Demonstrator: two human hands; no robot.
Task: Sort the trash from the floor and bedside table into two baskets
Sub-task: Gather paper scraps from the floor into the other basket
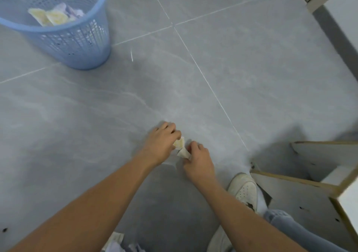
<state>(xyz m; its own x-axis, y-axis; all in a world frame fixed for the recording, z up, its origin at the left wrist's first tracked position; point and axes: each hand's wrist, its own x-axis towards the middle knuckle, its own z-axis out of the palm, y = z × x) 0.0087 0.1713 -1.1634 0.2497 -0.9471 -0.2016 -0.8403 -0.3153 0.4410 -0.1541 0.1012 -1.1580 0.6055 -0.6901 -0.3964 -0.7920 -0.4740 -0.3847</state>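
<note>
Down near the floor, left hand (161, 142) and right hand (197, 159) both pinch crumpled wrappers (181, 148); could slip out before reaching the far-left blue basket (81, 44).

Matt grey stone-look tiles cover the floor (222, 61); beside it the basket (81, 44) is perforated pale-blue plastic, faintly glossy.

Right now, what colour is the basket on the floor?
Light blue, with a perforated mesh wall; the basket shows clearly in the head view.

floor (193, 77): open ahead | blue basket (81, 44): far left | white cabinet (310, 184): blocks right side
</note>
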